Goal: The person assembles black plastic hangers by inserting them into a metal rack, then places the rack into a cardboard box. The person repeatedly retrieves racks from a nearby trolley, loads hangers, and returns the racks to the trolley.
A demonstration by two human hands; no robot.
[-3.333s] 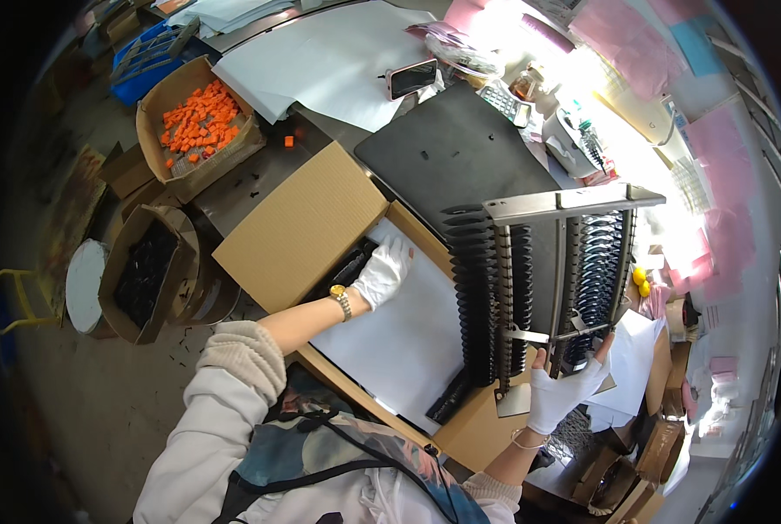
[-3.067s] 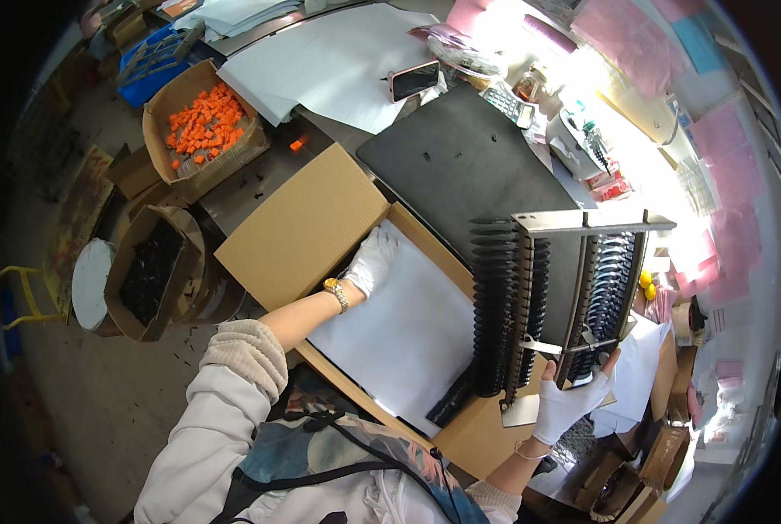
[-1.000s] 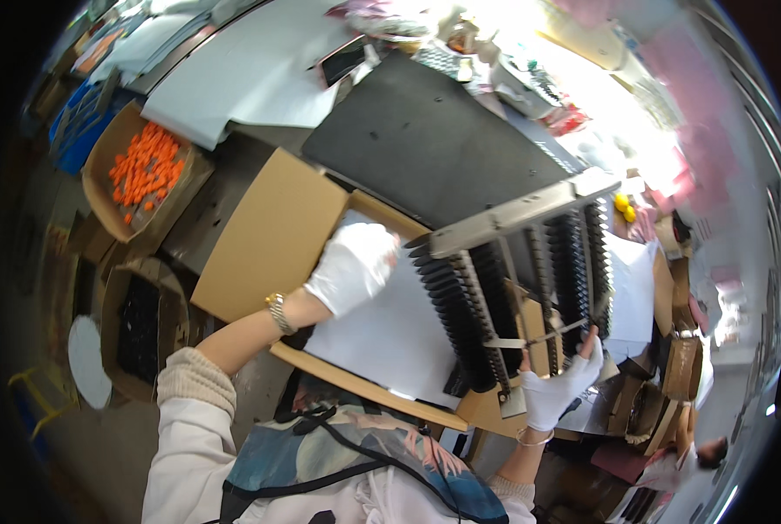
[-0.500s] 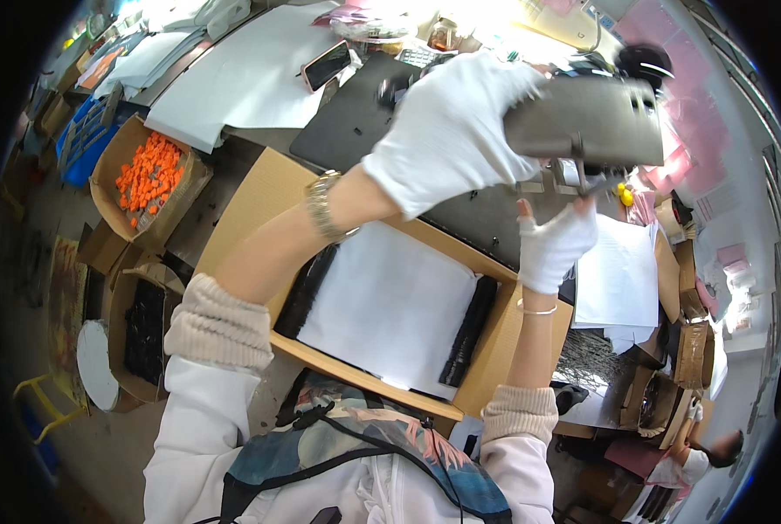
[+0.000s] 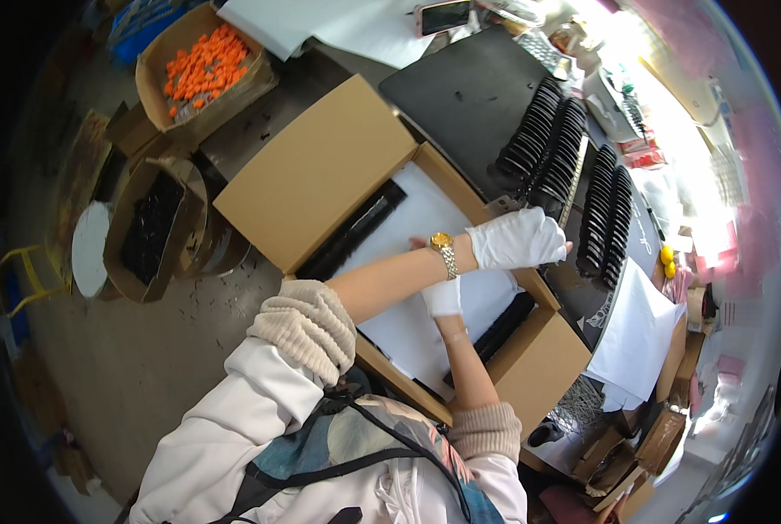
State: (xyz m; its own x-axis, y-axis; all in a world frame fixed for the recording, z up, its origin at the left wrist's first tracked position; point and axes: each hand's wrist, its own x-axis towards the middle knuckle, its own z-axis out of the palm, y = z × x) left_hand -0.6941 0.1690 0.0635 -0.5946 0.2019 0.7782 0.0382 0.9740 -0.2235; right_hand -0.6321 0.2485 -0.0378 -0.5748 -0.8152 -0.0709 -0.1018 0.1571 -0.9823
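Observation:
My left hand (image 5: 517, 240), in a white glove with bare fingertips, is over the right side of an open cardboard box (image 5: 321, 179). Its fingers curl closed beside rows of black, ribbed pieces (image 5: 552, 157); anything inside them is hidden. My left forearm, wearing a gold watch (image 5: 444, 251), crosses above my right hand (image 5: 444, 297). That gloved hand is low over the white sheet (image 5: 399, 327) in the box; one bare fingertip shows past the left wrist, the other fingers are covered. Dark wrapped bundles (image 5: 355, 229) line two opposite ends of the box.
A second pair of black ribbed rows (image 5: 604, 214) stands on the dark mat (image 5: 469, 92). White papers (image 5: 631, 327) lie at the right. Leftward are a carton of orange pieces (image 5: 205, 70) and a carton of black pieces (image 5: 150, 231). A phone (image 5: 443, 17) lies at the back.
Both hands have come down from above the table toward the box and now cross. The dark grey plate-like piece they held up is no longer visible in them. My view has turned.

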